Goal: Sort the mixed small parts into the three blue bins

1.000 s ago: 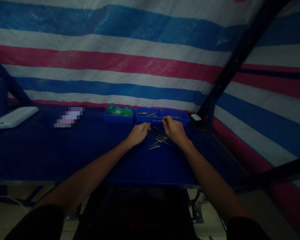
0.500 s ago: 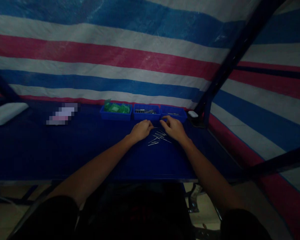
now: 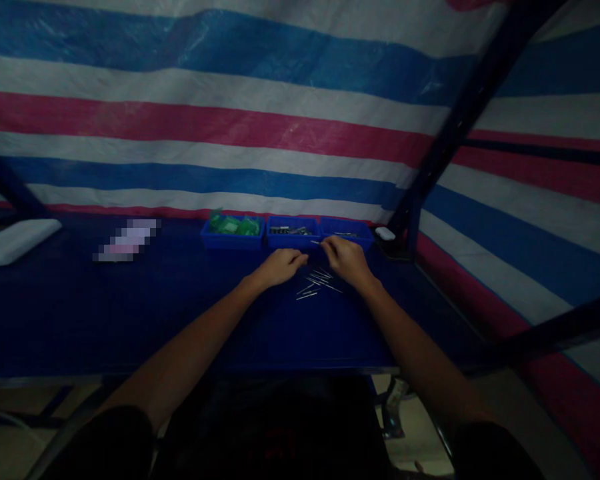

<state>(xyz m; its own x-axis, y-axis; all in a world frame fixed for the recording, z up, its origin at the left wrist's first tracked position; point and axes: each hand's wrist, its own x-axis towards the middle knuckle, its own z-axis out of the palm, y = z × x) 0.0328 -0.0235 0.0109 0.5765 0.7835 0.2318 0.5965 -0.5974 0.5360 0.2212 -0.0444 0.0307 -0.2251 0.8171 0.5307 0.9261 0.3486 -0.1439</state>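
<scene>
Your right hand is lifted a little off the desk, its grip pressed together at thumb and forefinger on what looks like a single thin metal pin. The pin points left toward your other hand and sits just in front of the trays, probably held at its end so the rest stays free. Your left hand rests on the desk with its grip curled shut. It is too dark to tell whether anything is inside it.

Between and just in front of both hands lie the loose pins, fanned out flat where either hand can reach them.

Three blue trays run side by side along the back edge, which seems to keep the sorts apart:
- The left tray holds green pieces.
- The middle tray holds small metal parts.
- The right tray holds more pins and is partly hidden by your right hand.

A small white thing sits just right of the trays, at the foot of a dark slanting post. Far to the left lie a flat white slab and a blurred pale item, both well apart from your hands. A striped tarp closes off the back. Nothing lies between your hands and the trays.
</scene>
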